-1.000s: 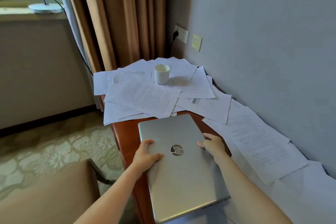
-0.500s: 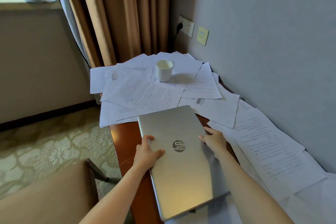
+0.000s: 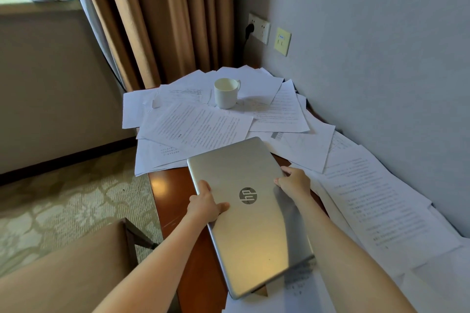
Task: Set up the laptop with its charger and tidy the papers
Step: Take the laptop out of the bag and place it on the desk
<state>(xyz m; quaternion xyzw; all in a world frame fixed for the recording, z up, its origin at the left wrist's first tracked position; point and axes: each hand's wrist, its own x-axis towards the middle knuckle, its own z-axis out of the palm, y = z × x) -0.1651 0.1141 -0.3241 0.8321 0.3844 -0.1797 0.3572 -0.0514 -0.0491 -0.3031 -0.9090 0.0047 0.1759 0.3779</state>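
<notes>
A: Where is the laptop?

B: The closed silver HP laptop (image 3: 250, 213) sits in the lower middle of the frame, lid up with its logo showing, turned at a slant. Its far corner reaches over the nearest loose papers (image 3: 201, 129), and its near end lies over more sheets at the bottom edge.

A: And the hands?

B: The left hand (image 3: 207, 204) grasps the laptop's left edge, thumb lying on the lid and fingers tucked beneath. The right hand (image 3: 295, 181) clasps the right edge, fingers curled round it.

A: What is under it all?

B: A reddish-brown wooden desk (image 3: 170, 193), bare only in a strip left of the laptop. Printed sheets cover the rest, fanned toward the upper middle and running along the grey wall down the right side.

A: Anything on the papers?

B: A white mug (image 3: 225, 93) stands upright on them in the upper middle, handle to the right, well apart from the laptop.

A: Any sign of power?

B: A wall socket (image 3: 259, 28) in the upper middle has a black plug (image 3: 249, 29) in it; beside it is a pale yellow plate (image 3: 282, 40). Tan curtains (image 3: 162, 15) hang left of that, and a chair (image 3: 63, 274) fills the lower left
</notes>
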